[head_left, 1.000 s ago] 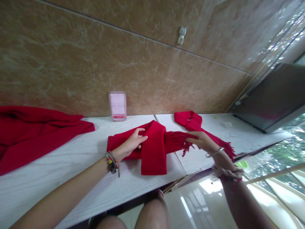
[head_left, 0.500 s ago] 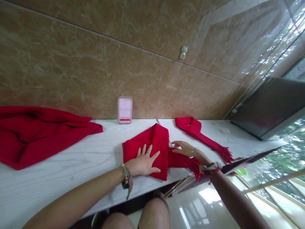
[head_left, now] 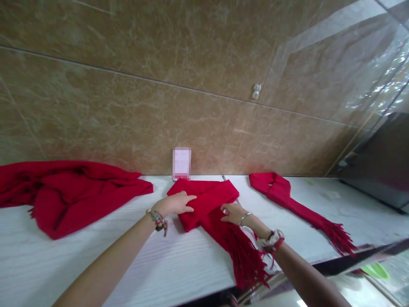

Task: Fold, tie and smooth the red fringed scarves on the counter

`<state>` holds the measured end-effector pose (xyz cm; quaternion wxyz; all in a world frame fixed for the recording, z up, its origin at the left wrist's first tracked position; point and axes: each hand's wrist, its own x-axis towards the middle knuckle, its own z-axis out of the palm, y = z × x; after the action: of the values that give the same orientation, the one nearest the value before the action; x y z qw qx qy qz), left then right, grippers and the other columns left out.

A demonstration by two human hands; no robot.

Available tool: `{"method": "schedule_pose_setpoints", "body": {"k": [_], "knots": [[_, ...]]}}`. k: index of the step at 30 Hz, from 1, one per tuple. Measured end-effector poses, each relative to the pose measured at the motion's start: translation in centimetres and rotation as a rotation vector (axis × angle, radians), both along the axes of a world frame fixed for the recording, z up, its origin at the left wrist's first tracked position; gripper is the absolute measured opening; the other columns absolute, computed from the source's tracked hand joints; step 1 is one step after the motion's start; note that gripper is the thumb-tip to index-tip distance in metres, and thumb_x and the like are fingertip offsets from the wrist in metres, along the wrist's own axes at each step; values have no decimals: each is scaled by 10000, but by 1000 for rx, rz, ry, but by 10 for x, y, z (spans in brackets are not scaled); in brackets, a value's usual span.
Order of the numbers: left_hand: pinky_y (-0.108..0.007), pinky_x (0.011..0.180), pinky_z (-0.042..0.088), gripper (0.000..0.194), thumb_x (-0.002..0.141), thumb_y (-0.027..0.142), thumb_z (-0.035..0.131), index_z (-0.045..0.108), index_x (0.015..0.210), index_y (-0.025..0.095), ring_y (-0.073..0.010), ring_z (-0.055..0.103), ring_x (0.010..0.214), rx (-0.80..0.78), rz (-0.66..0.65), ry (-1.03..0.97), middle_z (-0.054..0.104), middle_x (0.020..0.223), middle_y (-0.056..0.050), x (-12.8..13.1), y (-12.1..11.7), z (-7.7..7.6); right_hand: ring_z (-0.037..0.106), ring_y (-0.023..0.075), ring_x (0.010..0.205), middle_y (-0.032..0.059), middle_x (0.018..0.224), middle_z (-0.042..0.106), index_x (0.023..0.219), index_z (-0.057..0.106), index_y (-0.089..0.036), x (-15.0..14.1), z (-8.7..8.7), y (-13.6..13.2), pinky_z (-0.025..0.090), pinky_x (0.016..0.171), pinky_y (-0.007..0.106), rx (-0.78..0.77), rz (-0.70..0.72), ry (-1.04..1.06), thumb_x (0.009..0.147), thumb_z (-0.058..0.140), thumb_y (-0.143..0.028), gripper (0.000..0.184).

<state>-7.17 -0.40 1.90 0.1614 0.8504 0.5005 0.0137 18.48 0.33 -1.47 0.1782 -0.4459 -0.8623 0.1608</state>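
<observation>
In the head view a red fringed scarf (head_left: 204,200) lies folded across itself on the white wood-grain tabletop, its fringe hanging toward the front edge at the lower right. My left hand (head_left: 175,203) rests on the scarf's left side, thumb and forefinger apart; its other fingers are partly hidden. Bent over the scarf's right side is my right hand (head_left: 234,214), just above the fringed tail. Its thumb and forefinger touch the cloth with a gap between them. Both wrists wear bracelets.
A second red scarf (head_left: 277,192), looped with a fringed tail, lies to the right. More bunched red cloth (head_left: 83,196) covers the left. A phone with a blurred screen (head_left: 181,163) leans on the brown tiled wall (head_left: 134,123). A dark box-shaped object (head_left: 380,162) stands far right.
The middle scarf has gone from a flat folded shape to crossed over, its fringe now angled down and right. My left hand has shifted to its left side. The view has tilted up.
</observation>
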Motion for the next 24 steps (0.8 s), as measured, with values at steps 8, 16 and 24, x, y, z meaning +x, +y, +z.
{"method": "schedule_pose_setpoints", "body": {"k": [8, 16, 24], "knots": [[-283, 851, 418, 470, 691, 118, 531, 546, 1157, 179, -207, 582, 959, 20, 127, -217, 605, 1131, -87, 1, 6, 10, 552, 169, 562, 31, 676, 599, 799, 551, -275, 24, 25, -28, 421, 493, 304, -335, 12, 277, 675, 561, -292, 126], [-500, 983, 252, 756, 685, 394, 611, 294, 1358, 259, -347, 225, 1288, -19, -54, 6, 241, 1433, -146, 30, -24, 5, 528, 164, 472, 17, 613, 582, 811, 510, -286, 17, 13, -54, 394, 447, 310, -294, -50, 170, 590, 577, -184, 252], [-656, 944, 186, 758, 690, 99, 559, 279, 1338, 378, -358, -10, 1329, 89, -270, 72, 45, 1490, -57, 52, -37, -6, 592, 212, 618, 46, 701, 592, 841, 534, -266, 46, 9, 36, 477, 580, 362, 86, -336, 232, 692, 590, -291, 161]]}}
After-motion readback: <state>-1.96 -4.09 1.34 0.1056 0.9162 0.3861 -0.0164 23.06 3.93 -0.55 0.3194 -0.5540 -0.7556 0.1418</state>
